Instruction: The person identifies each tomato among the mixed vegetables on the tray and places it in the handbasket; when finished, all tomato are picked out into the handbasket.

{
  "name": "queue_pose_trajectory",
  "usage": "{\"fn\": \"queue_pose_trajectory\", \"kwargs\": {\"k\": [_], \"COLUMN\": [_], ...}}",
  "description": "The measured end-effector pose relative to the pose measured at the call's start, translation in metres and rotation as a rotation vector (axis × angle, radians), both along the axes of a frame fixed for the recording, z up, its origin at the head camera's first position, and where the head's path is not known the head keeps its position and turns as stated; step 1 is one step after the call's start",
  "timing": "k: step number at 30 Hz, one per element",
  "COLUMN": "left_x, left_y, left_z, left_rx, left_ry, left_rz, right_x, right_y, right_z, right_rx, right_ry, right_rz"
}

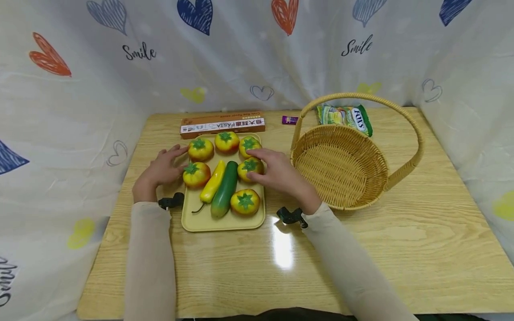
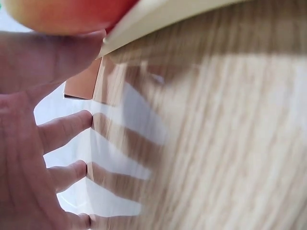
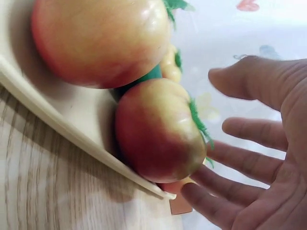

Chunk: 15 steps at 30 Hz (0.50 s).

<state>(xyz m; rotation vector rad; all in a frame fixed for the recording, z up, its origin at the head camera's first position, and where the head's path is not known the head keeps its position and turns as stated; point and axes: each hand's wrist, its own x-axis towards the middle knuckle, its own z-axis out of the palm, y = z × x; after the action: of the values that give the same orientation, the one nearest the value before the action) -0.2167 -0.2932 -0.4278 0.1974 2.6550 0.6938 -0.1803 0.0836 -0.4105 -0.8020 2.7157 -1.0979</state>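
Observation:
A cream tray (image 1: pixel 222 223) holds several yellow-red tomatoes (image 1: pixel 201 149) with green leafy tops, a yellow chili pepper (image 1: pixel 213 182) and a dark green cucumber (image 1: pixel 226 189). My left hand (image 1: pixel 158 171) is at the tray's left rim, fingers spread. In the left wrist view its thumb (image 2: pixel 53 55) lies against the rim just below a tomato (image 2: pixel 67 12), and the other fingertips touch the table. Over the tray's right side, my right hand (image 1: pixel 281 174) reaches with parted fingers to the tomatoes there. The right wrist view shows its fingers extended beside a tomato (image 3: pixel 158 129), gripping nothing.
Right of the tray stands a wicker basket (image 1: pixel 331 174) with a tall arched handle. Behind the tray lies a pasta box (image 1: pixel 222 127). A small purple packet (image 1: pixel 289 120) and a green Fox's bag (image 1: pixel 347 118) are at the back, before a heart-patterned curtain (image 1: pixel 241 58).

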Motion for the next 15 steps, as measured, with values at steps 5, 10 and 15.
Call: {"fn": "queue_pose_trajectory", "kwargs": {"k": [5,10,15], "left_x": [-0.0027,-0.0039,-0.004], "left_y": [-0.0005,-0.0001,0.0], "left_z": [-0.0001,-0.0012,0.0009], "left_rx": [0.017,0.025,0.029], "left_ry": [-0.02,-0.035,-0.045], "left_rz": [0.002,0.009,0.005], "right_x": [-0.0016,-0.0016,0.0001], "right_y": [-0.0031,-0.0062,-0.008], "right_z": [-0.0026,-0.0061,-0.0077], "right_rx": [0.039,0.063,0.076], "right_ry": [0.007,-0.021,-0.061], "right_rz": [-0.023,-0.05,-0.071]}}
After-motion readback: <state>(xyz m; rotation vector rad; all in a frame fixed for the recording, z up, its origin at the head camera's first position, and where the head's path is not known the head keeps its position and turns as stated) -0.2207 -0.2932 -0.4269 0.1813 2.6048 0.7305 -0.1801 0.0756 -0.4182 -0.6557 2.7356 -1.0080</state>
